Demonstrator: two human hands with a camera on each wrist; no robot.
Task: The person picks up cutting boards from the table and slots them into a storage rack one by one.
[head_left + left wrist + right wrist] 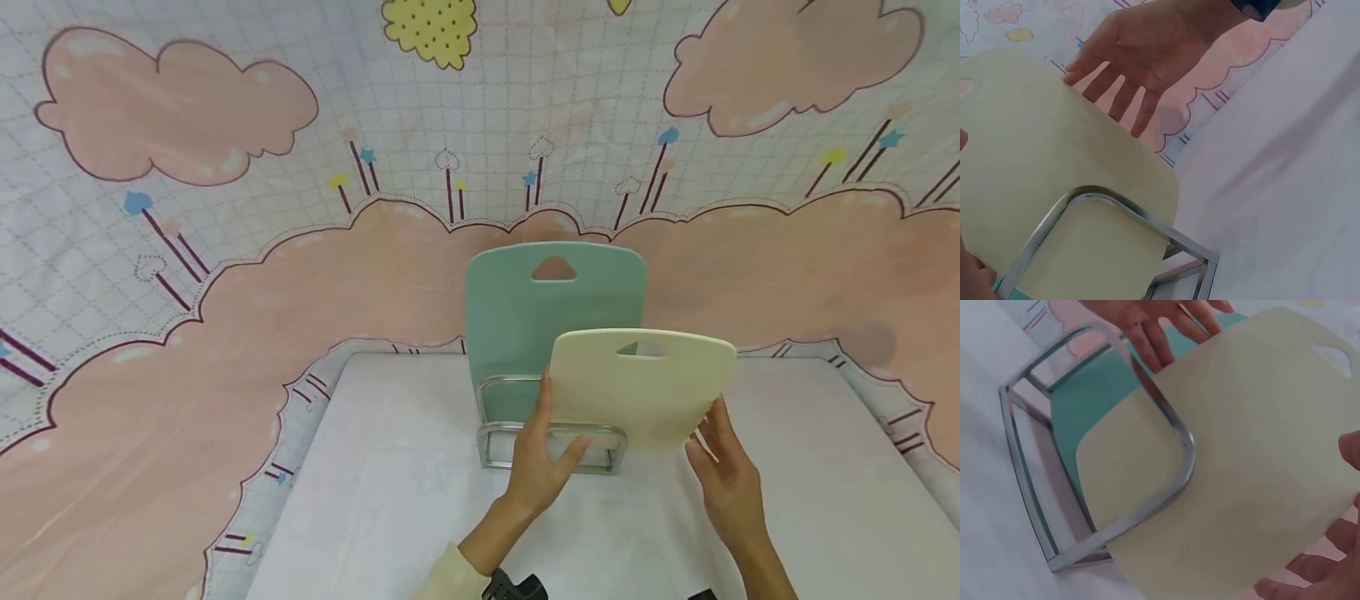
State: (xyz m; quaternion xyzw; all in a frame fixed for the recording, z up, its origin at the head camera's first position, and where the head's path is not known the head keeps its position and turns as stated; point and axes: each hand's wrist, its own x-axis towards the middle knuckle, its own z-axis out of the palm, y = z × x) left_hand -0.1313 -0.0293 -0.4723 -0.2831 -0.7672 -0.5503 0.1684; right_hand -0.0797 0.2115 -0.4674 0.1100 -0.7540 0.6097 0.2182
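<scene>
A cream cutting board (637, 379) with a triangular cutout stands tilted between both hands, its lower left part behind the front wire of a metal rack (551, 427). My left hand (537, 467) touches its left edge with extended fingers, thumb spread before the rack. At its right edge is my right hand (726, 487). In the left wrist view, the straight, spread fingers of my right hand (1154, 50) touch the board's edge. The right wrist view shows fingertips of my left hand (1166, 322) on the opposite edge. A green cutting board (555, 296) stands upright in the rack behind.
The rack stands on a white table (390, 467), towards its far side. Behind the table hangs a patterned cloth (300, 275) with clouds and stars.
</scene>
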